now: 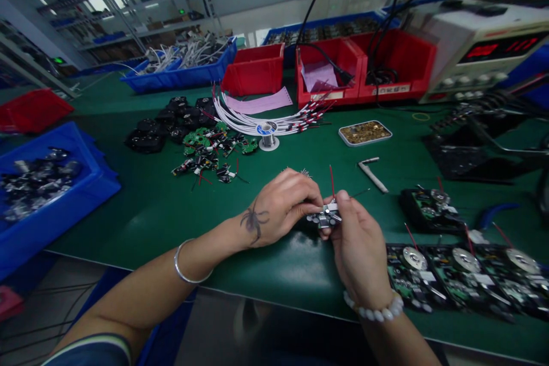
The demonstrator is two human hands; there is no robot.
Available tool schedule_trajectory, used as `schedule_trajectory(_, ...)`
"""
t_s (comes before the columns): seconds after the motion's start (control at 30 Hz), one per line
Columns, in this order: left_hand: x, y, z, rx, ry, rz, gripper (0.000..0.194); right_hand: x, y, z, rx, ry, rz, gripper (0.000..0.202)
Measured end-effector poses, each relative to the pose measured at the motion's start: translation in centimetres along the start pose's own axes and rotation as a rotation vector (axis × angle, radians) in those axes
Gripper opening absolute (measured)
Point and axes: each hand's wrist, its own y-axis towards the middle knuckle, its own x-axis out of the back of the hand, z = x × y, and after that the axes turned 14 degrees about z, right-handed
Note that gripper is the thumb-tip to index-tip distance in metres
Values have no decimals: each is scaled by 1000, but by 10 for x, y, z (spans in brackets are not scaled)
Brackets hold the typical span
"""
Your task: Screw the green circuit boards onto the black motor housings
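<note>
A small circuit board (pixel 326 216) with a red and a black wire is held up over the green bench top, between both hands. My right hand (pixel 360 240) grips its right side, thumb on top and fingers beneath. From the left, my left hand (pixel 285 203) pinches the board's left edge with thumb and forefinger; whether a small part is also between those fingertips is hidden. Just behind my left hand lies a little heap of thin metal pieces (pixel 305 173). A soldering iron tip or similar white L-shaped tool (pixel 373 176) rests beyond my right hand.
Assembled boards with round metal discs (pixel 466 261) line the right. Loose green boards (pixel 203 148), a solder spool (pixel 268 136), white cables (pixel 244 117) and a tin of brass-coloured bits (pixel 365 132) lie behind. Red bins (pixel 330 97), a power supply (pixel 480 51) and a blue crate (pixel 92 191) stand around.
</note>
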Motion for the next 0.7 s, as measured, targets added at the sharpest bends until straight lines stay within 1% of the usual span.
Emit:
schedule_trajectory(0.2,1,0,0,-17,54,0,9,0,-1,0,0,10,15,36)
schedule_trajectory(0.4,-1,-1,1,-34,-4,7,9,0,1,0,-11,23,11,37)
schedule_trajectory(0.5,1,0,1,-91,73,26,12,-1,0,2,-22,57,0,37)
schedule_trajectory(0.57,4,-1,6,-117,97,32,13,-1,0,3,-24,89,-29,37)
schedule_trajectory(0.6,7,-2,10,-88,93,11,13,-2,0,4,-21,97,-46,38)
schedule_trajectory(0.63,9,-2,16,-23,88,-22,14,-2,0,5,-16,99,-60,39)
schedule_trajectory(0.7,13,-5,30,172,105,-61,15,-2,1,6,-10,93,-65,39)
